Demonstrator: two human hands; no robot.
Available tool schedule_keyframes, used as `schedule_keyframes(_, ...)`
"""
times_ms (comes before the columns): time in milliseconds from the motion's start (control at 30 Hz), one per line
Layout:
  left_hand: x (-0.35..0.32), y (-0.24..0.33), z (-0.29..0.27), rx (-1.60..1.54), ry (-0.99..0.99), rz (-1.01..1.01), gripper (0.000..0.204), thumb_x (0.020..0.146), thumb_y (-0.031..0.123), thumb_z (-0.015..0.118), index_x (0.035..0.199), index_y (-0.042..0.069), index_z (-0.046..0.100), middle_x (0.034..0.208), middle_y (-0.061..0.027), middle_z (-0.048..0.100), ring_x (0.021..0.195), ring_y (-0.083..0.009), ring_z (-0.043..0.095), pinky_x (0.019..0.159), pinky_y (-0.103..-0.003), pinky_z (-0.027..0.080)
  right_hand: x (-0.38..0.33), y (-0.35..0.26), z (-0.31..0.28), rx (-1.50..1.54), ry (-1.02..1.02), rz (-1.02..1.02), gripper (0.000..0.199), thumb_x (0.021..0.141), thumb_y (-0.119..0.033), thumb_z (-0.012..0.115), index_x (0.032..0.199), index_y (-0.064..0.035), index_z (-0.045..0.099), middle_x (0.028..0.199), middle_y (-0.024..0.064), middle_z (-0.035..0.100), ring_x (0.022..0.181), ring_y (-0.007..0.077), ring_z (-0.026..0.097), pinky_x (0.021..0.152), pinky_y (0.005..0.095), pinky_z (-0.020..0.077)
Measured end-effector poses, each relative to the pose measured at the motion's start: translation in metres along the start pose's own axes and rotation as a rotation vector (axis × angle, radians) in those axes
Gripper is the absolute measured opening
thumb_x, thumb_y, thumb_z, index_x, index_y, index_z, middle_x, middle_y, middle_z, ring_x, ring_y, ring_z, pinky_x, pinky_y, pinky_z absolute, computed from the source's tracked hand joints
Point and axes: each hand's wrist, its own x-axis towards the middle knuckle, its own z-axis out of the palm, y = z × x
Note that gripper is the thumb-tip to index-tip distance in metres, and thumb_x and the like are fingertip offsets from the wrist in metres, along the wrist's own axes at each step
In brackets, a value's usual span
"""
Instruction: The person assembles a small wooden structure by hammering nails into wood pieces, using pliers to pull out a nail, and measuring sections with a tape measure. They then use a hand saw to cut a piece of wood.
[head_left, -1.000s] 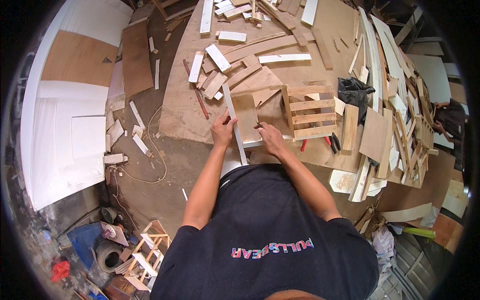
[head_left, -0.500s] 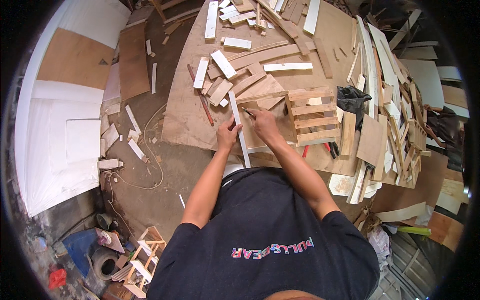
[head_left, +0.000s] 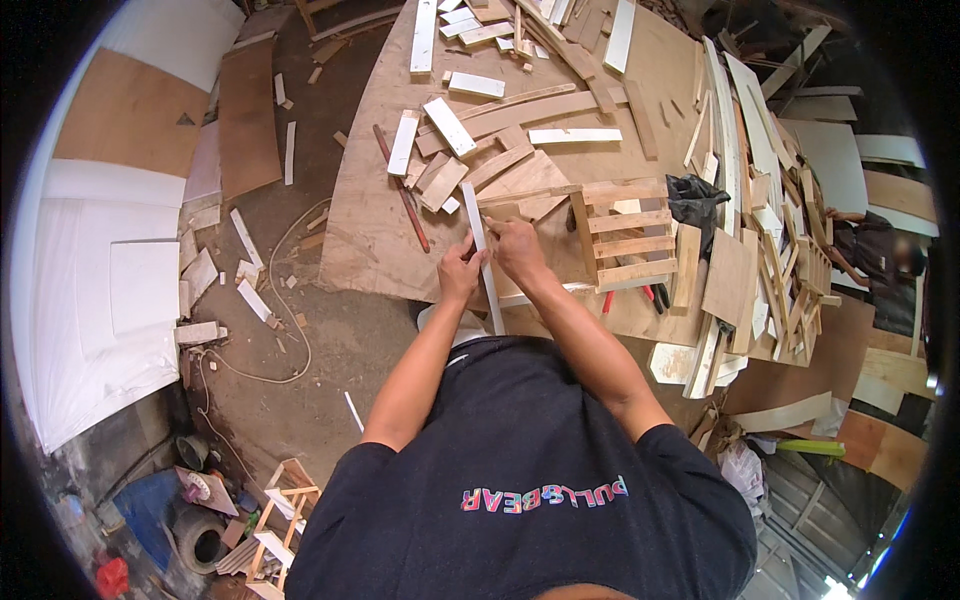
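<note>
A narrow white wood strip (head_left: 473,206) stands lengthwise in front of me, its lower end close to my shirt. My left hand (head_left: 461,273) grips it from the left side, thumb and fingers closed around its edge. On the right of the strip is my right hand (head_left: 519,251), fingers curled and fingertips at the strip's edge. The slim dark pencil it held half a second ago is mostly hidden by the fingers now. A slatted wooden crate-like frame (head_left: 630,220) lies just to the right of that hand.
Wood offcuts and white-faced blocks (head_left: 449,126) cover the far part of the plywood table (head_left: 360,225). A reddish-brown stick (head_left: 408,205) lies left of them. Long boards (head_left: 735,140) and a black plastic bag (head_left: 697,200) are at the right. Another person (head_left: 868,250) works at the far right.
My right hand has shifted slightly left, bringing its fingertips to the strip, and the pencil has gone mostly out of sight. My left hand keeps its hold. The view has turned a little.
</note>
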Motion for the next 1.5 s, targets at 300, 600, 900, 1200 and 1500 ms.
schedule_keyframes(300, 0.0, 0.004, -0.001, 0.017, 0.027, 0.003, 0.053, 0.085, 0.023, 0.081, 0.134, 0.009, 0.068, 0.097, -0.0173, 0.075, 0.083, -0.0223, 0.073, 0.077, -0.035, 0.056, -0.078, -0.002, -0.031, -0.163, -0.397, -0.01, 0.026, 0.087, -0.014, 0.064, 0.108, -0.0085, 0.079, 0.077, 0.0243, 0.067, 0.074, 0.0419, 0.068, 0.071, 0.0498, 0.0547)
schedule_keyframes(600, 0.001, 0.003, -0.003, 0.076, -0.023, 0.071, 0.056, 0.087, 0.02, 0.081, 0.139, 0.011, 0.064, 0.097, -0.014, 0.075, 0.082, -0.0221, 0.071, 0.076, -0.036, 0.056, -0.072, -0.014, -0.06, -0.151, -0.703, 0.216, 0.027, 0.091, -0.018, 0.067, 0.114, -0.0122, 0.078, 0.083, 0.0242, 0.072, 0.072, 0.0341, 0.073, 0.071, 0.0424, 0.0585)
schedule_keyframes(900, 0.003, -0.001, -0.059, -0.425, 0.003, -0.106, 0.055, 0.092, 0.005, 0.074, 0.145, 0.005, 0.058, 0.097, -0.0043, 0.072, 0.085, -0.0112, 0.067, 0.078, -0.027, 0.056, -0.135, -0.051, -0.092, 0.281, -0.254, 0.72, 0.039, 0.096, -0.016, 0.065, 0.134, -0.0133, 0.068, 0.087, 0.013, 0.073, 0.066, 0.0165, 0.068, 0.066, 0.0337, 0.0557)
schedule_keyframes(1200, 0.028, 0.02, -0.066, -0.156, -0.174, -0.105, 0.052, 0.091, 0.007, 0.075, 0.141, 0.004, 0.061, 0.101, -0.0071, 0.072, 0.084, -0.0143, 0.068, 0.075, -0.03, 0.059, -0.147, -0.056, -0.055, 0.327, 0.06, 0.734, 0.035, 0.095, -0.014, 0.063, 0.129, -0.0076, 0.068, 0.107, 0.0197, 0.072, 0.078, 0.0273, 0.071, 0.079, 0.038, 0.0554)
schedule_keyframes(1500, 0.025, 0.007, -0.062, 0.207, 0.038, 0.276, 0.05, 0.088, 0.014, 0.078, 0.135, 0.005, 0.062, 0.103, -0.0116, 0.073, 0.092, -0.0215, 0.071, 0.081, -0.035, 0.057, -0.139, -0.048, -0.042, 0.47, 0.195, 0.754, 0.044, 0.094, -0.009, 0.063, 0.139, -0.0092, 0.061, 0.107, 0.0142, 0.071, 0.077, 0.0196, 0.072, 0.076, 0.0327, 0.0561)
